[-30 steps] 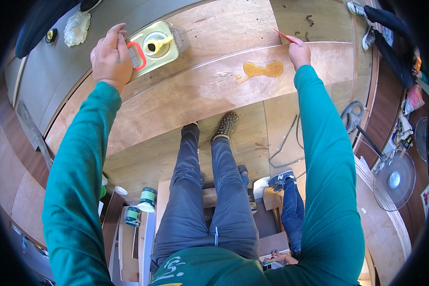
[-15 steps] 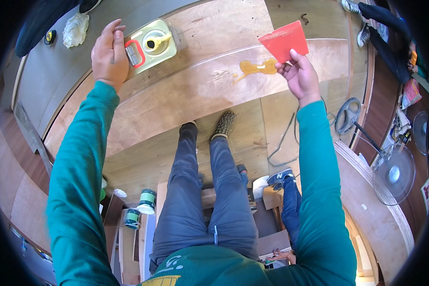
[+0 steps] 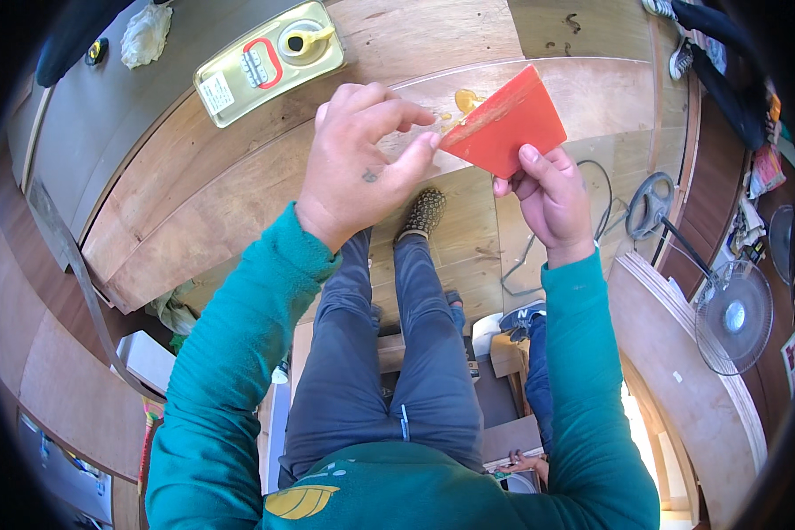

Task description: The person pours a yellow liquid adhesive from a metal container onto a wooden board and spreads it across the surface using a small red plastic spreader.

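My right hand [image 3: 552, 201] pinches a flat red spreader [image 3: 512, 128] between thumb and fingers, raised over the plywood board. Along the spreader's upper left edge runs a worn, tan-smeared strip. Close to its left corner is my left hand [image 3: 362, 155], thumb and forefinger apart; whether the thumb tip touches the corner I cannot tell. Behind the spreader, partly hidden by it, amber glue [image 3: 466, 101] lies on the plywood board [image 3: 265, 181]. A rectangular metal can [image 3: 230, 75] with a red handle and a yellow spout stands beyond my left hand.
A crumpled white cloth [image 3: 146, 35] and a tape measure [image 3: 97, 51] lie at the far left. To the right are a standing fan [image 3: 733, 316] and a cable [image 3: 608, 199]. Other people's legs [image 3: 724, 97] show at the far right; another person's hand [image 3: 526, 464] is below.
My left hand has left the can and come right, beside the spreader. The right hand has drawn the spreader lower and turned it, its smeared edge now facing upper left.
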Available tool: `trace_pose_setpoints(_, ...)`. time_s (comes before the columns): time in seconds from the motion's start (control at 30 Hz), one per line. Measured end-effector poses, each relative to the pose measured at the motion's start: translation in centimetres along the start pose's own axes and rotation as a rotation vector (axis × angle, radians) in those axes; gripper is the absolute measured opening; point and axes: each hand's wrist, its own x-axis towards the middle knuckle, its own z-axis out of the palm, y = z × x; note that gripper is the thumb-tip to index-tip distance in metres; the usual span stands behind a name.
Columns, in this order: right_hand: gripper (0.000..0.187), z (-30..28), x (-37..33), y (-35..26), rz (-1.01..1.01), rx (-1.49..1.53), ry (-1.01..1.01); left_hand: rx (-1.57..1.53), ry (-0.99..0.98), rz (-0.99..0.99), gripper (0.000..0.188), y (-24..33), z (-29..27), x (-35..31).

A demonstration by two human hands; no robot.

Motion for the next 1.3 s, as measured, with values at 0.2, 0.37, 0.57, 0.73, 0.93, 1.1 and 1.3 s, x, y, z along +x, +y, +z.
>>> trace_pose_setpoints(0.2,0.024,0.4,-0.8,0.5,0.030,-0.040,-0.002,0.002,-0.014,0.003,0.016,0.5,0.9,-0.4)
trace_pose_setpoints(0.37,0.024,0.6,-1.1,1.2,0.058,-0.045,0.001,0.007,-0.013,0.011,0.013,0.1,1.2,-0.6)
trace_pose_setpoints(0.57,0.025,0.7,-1.4,1.3,0.060,-0.066,-0.004,0.019,-0.045,0.030,0.007,-0.3,1.5,-1.0)
trace_pose_setpoints(0.73,0.024,0.7,-1.5,1.6,0.055,-0.095,0.005,-0.062,-0.053,-0.025,0.007,-1.1,1.8,-1.6)
trace_pose_setpoints(0.93,0.020,-0.5,-1.1,1.4,0.011,0.030,0.087,-0.138,0.006,-0.216,0.010,-3.4,0.1,-2.0)
trace_pose_setpoints(1.1,0.019,-1.4,-1.0,1.5,0.006,0.035,0.193,-0.339,-0.023,-0.385,0.016,-4.9,-0.8,-3.5)
trace_pose_setpoints(1.3,0.019,-1.1,-1.1,2.9,0.062,-0.042,0.210,-0.425,0.027,-0.397,0.017,-5.3,-0.2,-4.6)
